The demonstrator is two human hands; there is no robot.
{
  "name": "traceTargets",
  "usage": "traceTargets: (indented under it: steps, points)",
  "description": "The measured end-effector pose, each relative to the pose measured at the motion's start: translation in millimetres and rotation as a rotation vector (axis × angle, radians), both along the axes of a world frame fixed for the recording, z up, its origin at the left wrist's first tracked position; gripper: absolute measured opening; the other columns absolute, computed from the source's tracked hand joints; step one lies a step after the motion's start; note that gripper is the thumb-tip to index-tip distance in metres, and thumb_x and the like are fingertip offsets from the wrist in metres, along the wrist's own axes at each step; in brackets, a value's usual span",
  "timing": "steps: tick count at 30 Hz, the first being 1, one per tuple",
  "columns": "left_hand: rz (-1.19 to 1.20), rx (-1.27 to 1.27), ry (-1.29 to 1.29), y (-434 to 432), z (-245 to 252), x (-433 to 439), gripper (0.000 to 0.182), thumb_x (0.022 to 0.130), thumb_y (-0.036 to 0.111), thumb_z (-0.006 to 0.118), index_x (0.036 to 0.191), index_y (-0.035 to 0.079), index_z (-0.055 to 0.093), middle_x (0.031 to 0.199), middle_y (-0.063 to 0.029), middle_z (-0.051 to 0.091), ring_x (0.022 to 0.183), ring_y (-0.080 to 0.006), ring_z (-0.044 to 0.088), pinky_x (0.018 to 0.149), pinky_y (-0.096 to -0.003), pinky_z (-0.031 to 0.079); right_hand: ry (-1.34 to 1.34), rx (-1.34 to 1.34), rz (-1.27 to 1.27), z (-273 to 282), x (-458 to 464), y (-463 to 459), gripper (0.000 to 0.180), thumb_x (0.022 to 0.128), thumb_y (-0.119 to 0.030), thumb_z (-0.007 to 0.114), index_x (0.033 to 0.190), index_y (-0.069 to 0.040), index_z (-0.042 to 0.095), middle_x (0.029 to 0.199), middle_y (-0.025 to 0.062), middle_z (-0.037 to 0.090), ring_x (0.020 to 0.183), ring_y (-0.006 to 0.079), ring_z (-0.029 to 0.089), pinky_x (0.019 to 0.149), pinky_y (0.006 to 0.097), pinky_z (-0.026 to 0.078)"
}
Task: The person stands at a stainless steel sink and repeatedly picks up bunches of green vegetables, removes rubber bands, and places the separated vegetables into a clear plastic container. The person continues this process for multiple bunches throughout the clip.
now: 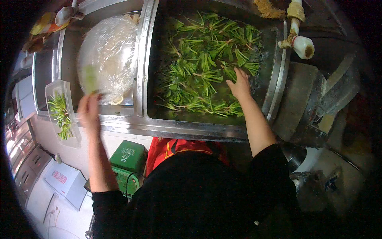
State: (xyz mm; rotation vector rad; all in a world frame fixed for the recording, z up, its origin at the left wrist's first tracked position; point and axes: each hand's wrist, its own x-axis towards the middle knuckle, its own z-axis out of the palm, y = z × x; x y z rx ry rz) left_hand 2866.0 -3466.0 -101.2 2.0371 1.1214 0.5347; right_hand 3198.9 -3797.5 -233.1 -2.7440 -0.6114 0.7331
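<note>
My left hand (88, 112) is blurred over the front edge of the left sink basin. Its fingers hold a blurred bunch of leafy greens (89, 79). Beside it, a clear plastic container (76, 131) with several green bunches (61, 116) inside straddles the sink's left front edge. In the right sink basin (191, 121), many small bunches of greens (206, 76) float in dark water. My right hand (241, 85) reaches over the right part of that basin, fingers spread near a bunch; whether they touch it is unclear.
A large round translucent plastic item (110, 56) fills much of the left basin. A metal divider (143, 59) separates the basins. A pipe with a white tap handle (303, 47) stands at right. Below the sink are a green bin (128, 158) and a white box (64, 182).
</note>
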Motion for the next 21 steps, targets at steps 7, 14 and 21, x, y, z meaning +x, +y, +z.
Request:
traceTargets:
  steps: [7,14,21]
  points:
    - [0.904,0.186,0.652,131,18,-156,0.052,0.079,0.034,0.06,0.11,-0.006,0.05,0.105,-0.0163,0.056,0.097,-0.0225,0.053,0.083,-0.0307,0.041,0.123,0.167,-0.142,4,-6,3,0.034,0.075,-0.021,0.064,0.106,-0.01,0.055,0.107,0.0127,0.053,0.103,0.0289,0.05,0.085,0.0385,0.041]
    - [0.074,-0.277,-0.153,-18,-22,27,0.018,0.085,0.007,0.047,0.098,0.002,0.058,0.088,-0.0074,0.061,0.078,-0.015,0.059,0.067,-0.0248,0.046,0.055,0.456,0.019,71,-19,3,0.025,0.072,-0.01,0.064,0.096,-0.006,0.059,0.088,0.0109,0.054,0.082,0.0284,0.055,0.071,0.0346,0.043]
    - [-0.658,-0.571,-0.076,-149,-18,192,0.027,0.079,0.01,0.06,0.105,0.002,0.056,0.082,-0.0076,0.061,0.072,-0.0114,0.057,0.065,-0.0237,0.046,-0.055,0.622,0.215,128,-24,15,0.024,0.068,-0.004,0.066,0.091,-0.005,0.06,0.085,0.009,0.052,0.078,0.0236,0.054,0.069,0.0306,0.044]
